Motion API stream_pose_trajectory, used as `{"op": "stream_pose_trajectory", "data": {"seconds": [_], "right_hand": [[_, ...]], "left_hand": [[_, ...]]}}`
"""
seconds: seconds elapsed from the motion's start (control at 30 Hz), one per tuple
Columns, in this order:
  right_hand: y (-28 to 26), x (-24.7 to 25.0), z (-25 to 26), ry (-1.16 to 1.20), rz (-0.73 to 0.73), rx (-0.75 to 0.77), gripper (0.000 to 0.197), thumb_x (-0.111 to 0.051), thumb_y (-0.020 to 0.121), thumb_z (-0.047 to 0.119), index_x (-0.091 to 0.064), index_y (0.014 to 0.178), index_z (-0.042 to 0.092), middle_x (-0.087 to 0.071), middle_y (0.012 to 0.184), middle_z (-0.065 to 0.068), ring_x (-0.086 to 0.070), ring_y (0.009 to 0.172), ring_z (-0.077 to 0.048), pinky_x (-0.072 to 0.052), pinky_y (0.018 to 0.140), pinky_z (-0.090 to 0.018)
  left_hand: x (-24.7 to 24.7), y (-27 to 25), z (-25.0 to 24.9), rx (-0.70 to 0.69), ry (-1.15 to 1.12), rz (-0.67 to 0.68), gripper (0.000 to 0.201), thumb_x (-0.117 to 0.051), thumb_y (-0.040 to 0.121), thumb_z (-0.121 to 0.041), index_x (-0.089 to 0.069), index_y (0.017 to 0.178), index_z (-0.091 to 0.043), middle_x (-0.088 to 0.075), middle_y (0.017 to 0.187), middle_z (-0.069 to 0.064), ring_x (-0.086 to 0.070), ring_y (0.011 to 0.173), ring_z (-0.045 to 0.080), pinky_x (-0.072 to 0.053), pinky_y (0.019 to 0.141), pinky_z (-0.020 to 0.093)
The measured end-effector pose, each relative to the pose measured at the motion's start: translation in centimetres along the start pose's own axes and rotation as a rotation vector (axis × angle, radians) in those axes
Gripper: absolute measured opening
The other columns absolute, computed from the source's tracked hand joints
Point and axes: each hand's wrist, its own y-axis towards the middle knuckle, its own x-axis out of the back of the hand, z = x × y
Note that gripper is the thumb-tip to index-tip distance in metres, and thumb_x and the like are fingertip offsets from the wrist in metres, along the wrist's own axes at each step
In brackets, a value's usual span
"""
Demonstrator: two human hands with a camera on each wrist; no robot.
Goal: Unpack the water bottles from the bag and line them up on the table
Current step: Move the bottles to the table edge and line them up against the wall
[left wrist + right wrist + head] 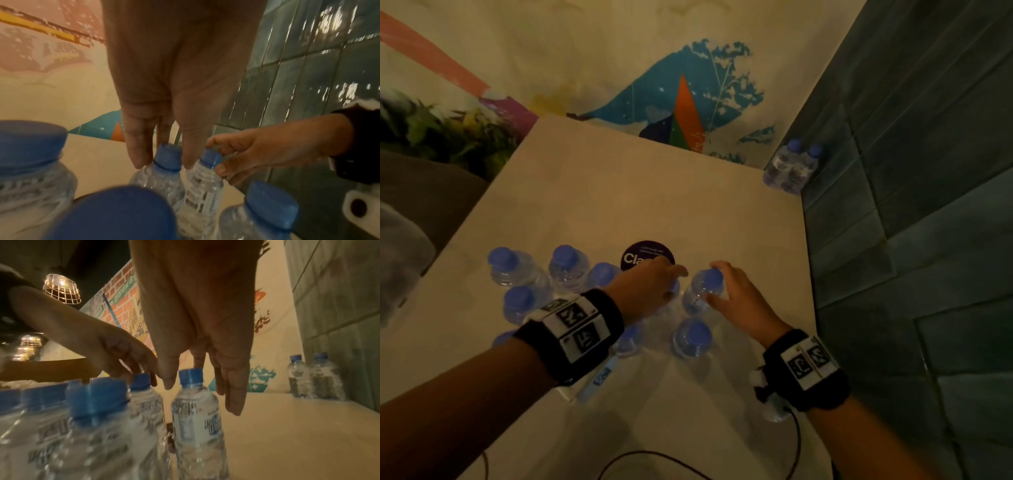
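Several clear water bottles with blue caps (566,265) stand bunched on the pale table (619,192). My left hand (674,277) reaches over the bunch. Its thumb and fingers come down on either side of one bottle's cap (167,158) and close on the neck. Right beside it, my right hand (714,284) pinches the cap and neck of the neighbouring bottle (703,291), which stands upright at the bunch's right edge (193,410). Two more bottles (792,166) stand side by side in the table's far right corner.
A dark green tiled wall (893,240) runs along the table's right edge and a painted wall (688,85) rises behind it. A round purple sticker (645,255) lies just beyond my hands. A black cable (688,460) trails near the front edge. Something pale and crumpled (397,260) sits at the left.
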Motion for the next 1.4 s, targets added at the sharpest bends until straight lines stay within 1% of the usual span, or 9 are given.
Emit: {"op": "stream_pose_trajectory", "data": {"seconds": [0.23,0.47,0.53,0.6,0.77,0.93,1.1,1.27,1.4], "right_hand": [[1.7,-1.1,-1.9,0.143,0.014,0.086,0.039,-0.065,0.084,0.020,-0.042,0.115,0.019,-0.058,0.116,-0.009,-0.058,0.104,-0.026,-0.049,0.084,-0.040],[3.7,0.8,-3.7,0.241,-0.065,0.059,0.025,-0.057,0.090,0.028,-0.043,0.109,0.019,-0.061,0.099,-0.004,-0.060,0.090,-0.020,-0.042,0.068,-0.029],[5.3,2.2,-4.3,0.243,-0.097,0.038,0.022,-0.057,0.090,0.026,-0.044,0.107,0.021,-0.061,0.094,0.002,-0.059,0.087,-0.017,-0.040,0.065,-0.023],[7.7,3.7,-5.2,0.254,-0.150,0.021,0.017,-0.057,0.090,0.023,-0.044,0.101,0.023,-0.057,0.085,0.012,-0.056,0.084,-0.013,-0.039,0.063,-0.017],[16.6,7.9,-7.6,0.191,-0.287,-0.101,0.033,-0.055,0.092,0.017,-0.042,0.122,0.015,-0.062,0.112,-0.011,-0.059,0.098,-0.027,-0.043,0.075,-0.033],[24.5,11.1,-9.3,0.160,-0.391,-0.023,0.047,-0.053,0.090,0.007,-0.036,0.133,0.016,-0.051,0.134,-0.014,-0.053,0.118,-0.032,-0.043,0.090,-0.035],[29.6,12.5,-11.4,0.105,-0.434,0.079,0.064,-0.058,0.085,-0.001,-0.032,0.141,0.015,-0.046,0.138,-0.014,-0.046,0.118,-0.016,-0.028,0.085,0.002],[32.9,13.3,-12.1,-0.111,-0.552,0.068,0.068,-0.063,0.084,0.006,-0.030,0.141,0.024,-0.045,0.123,-0.017,-0.057,0.101,-0.036,-0.050,0.088,-0.044],[33.9,14.0,-12.2,-0.324,-0.605,0.006,0.071,-0.068,0.081,0.011,-0.031,0.140,0.023,-0.046,0.116,-0.016,-0.053,0.102,-0.035,-0.050,0.085,-0.042]], "left_hand": [[-0.8,2.9,0.5,0.111,0.071,-0.025,0.049,-0.068,0.079,-0.018,-0.048,0.123,-0.010,-0.054,0.118,0.011,-0.055,0.108,0.032,-0.045,0.092,0.045],[-0.6,6.2,1.5,0.140,-0.029,-0.025,0.042,-0.057,0.089,-0.022,-0.038,0.125,-0.016,-0.054,0.087,-0.005,-0.050,0.074,0.012,-0.039,0.067,0.025],[0.9,7.6,1.0,0.135,-0.072,-0.038,0.009,-0.049,0.093,-0.021,-0.044,0.094,-0.028,-0.049,0.070,-0.005,-0.043,0.060,0.015,-0.037,0.068,0.018],[2.7,9.6,0.2,0.122,-0.143,-0.038,0.029,-0.043,0.096,-0.020,-0.040,0.069,-0.029,-0.047,0.062,-0.002,-0.037,0.055,0.016,-0.034,0.068,0.019],[7.7,17.1,-0.2,0.026,-0.073,-0.072,0.027,-0.056,0.091,-0.024,-0.050,0.112,-0.010,-0.062,0.105,0.009,-0.060,0.091,0.028,-0.041,0.074,0.031],[10.9,26.1,0.3,0.075,-0.104,-0.165,0.027,-0.059,0.088,-0.023,-0.046,0.103,-0.005,-0.061,0.105,0.019,-0.058,0.091,0.036,-0.044,0.072,0.038],[11.7,32.9,0.9,0.095,-0.128,-0.253,0.027,-0.056,0.090,-0.018,-0.045,0.105,0.002,-0.060,0.106,0.024,-0.058,0.094,0.038,-0.033,0.065,0.032],[11.7,37.3,1.0,0.059,-0.122,-0.422,0.038,-0.060,0.087,-0.017,-0.041,0.113,0.002,-0.062,0.106,0.025,-0.060,0.098,0.040,-0.038,0.070,0.037],[12.1,40.0,0.9,0.029,-0.108,-0.432,0.029,-0.062,0.085,-0.013,-0.043,0.101,0.002,-0.060,0.098,0.024,-0.059,0.097,0.041,-0.036,0.069,0.036]]}}
